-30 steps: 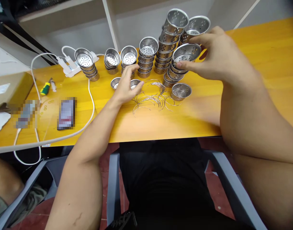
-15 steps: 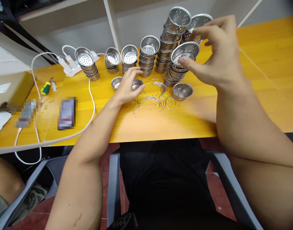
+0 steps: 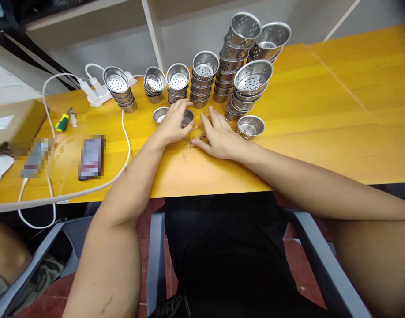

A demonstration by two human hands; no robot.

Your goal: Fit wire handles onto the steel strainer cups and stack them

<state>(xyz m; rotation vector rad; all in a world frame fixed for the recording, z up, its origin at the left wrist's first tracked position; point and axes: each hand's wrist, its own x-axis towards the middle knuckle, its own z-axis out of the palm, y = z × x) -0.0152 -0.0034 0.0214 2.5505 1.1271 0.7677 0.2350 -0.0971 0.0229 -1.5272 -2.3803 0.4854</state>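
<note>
My left hand (image 3: 174, 123) is open, palm down, over low perforated metal cups; a cup (image 3: 188, 117) shows between its thumb and fingers, and another cup (image 3: 160, 115) sits at its left side. Whether it touches them I cannot tell. My right hand (image 3: 222, 137) lies open with its fingers spread over thin curved wires (image 3: 190, 150), hiding most of them. Just right of that hand stands a single perforated cup (image 3: 252, 127). Behind it rises a leaning stack of perforated cups (image 3: 252, 79).
More cup stacks (image 3: 205, 73) line the back of the yellow table (image 3: 338, 132), the tallest stack (image 3: 245, 31) near the shelf. Leftward are a power strip (image 3: 98, 93), a white cable (image 3: 128, 141), a screwdriver (image 3: 62, 123), a phone (image 3: 91, 157) and a cardboard box (image 3: 15, 123). Another person's leg (image 3: 7, 249) shows at lower left.
My right hand has left the rim of the leaning cup stack and come down and left onto the curved wires. My left hand stays nearly in place. The stack remains standing.
</note>
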